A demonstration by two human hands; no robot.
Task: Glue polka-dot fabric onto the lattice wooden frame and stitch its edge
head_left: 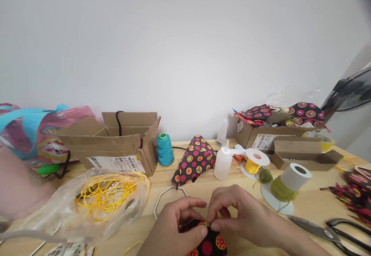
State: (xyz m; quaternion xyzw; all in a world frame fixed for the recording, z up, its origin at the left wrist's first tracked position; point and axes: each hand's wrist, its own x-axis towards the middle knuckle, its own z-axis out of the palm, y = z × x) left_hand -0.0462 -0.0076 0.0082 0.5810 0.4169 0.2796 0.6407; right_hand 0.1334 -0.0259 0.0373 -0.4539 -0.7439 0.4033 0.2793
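At the bottom middle, my left hand (pixel 180 225) holds a dark piece of patterned fabric (pixel 207 247) with red and yellow flower shapes, its thumb on top and fingers behind. From the other side, my right hand (pixel 236 217) pinches the fabric's upper edge, thumb and forefinger near a small yellowish spot. The fingertips of both hands almost meet there. Behind my left hand lies a thin white polygonal frame (pixel 158 200), partly covered by it. A folded piece of similar patterned fabric (pixel 195 159) stands farther back.
An open cardboard box (pixel 116 147), teal thread cone (pixel 165 149) and plastic bag of yellow cord (pixel 110 194) are left. A white bottle (pixel 223 162), yellow spool (pixel 252 166), green spool (pixel 282 190), black scissors (pixel 330 232) and filled box (pixel 275 134) are right.
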